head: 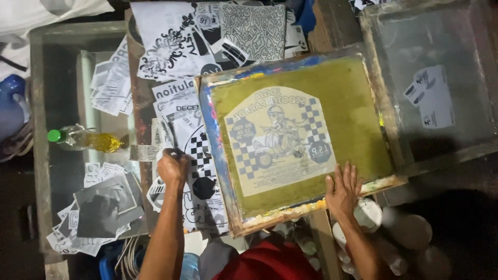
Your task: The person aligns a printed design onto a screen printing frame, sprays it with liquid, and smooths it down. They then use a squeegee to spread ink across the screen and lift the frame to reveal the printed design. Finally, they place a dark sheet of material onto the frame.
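The screen [298,140], a wooden frame with green-yellow mesh and a pale printed design of a scooter rider and checks, lies flat and slightly tilted in front of us, right of centre. Its near edge runs from lower left up to the right, so the frame sits a little askew to our body.

Our right hand [342,189] rests on that near edge at the lower right corner, open, fingers spread flat on the mesh and pointing away from us. It is the hand touching the screen.

Our left hand [173,167] is just beside the left rail of the frame, not on it. It is closed round a dark handle; we take the thing for a brush [148,152], its pale bristle end pointing left, away from the screen. So the screen lies to the right of this hand, close by.

Under and around the left hand lie black-and-white paper prints [197,155], among them a checked one. Farther left, a clear bottle [85,140] of yellow liquid with a green cap lies on its side. A second screen [430,83], grey, sits beyond the right edge of the first, touching it or nearly so.
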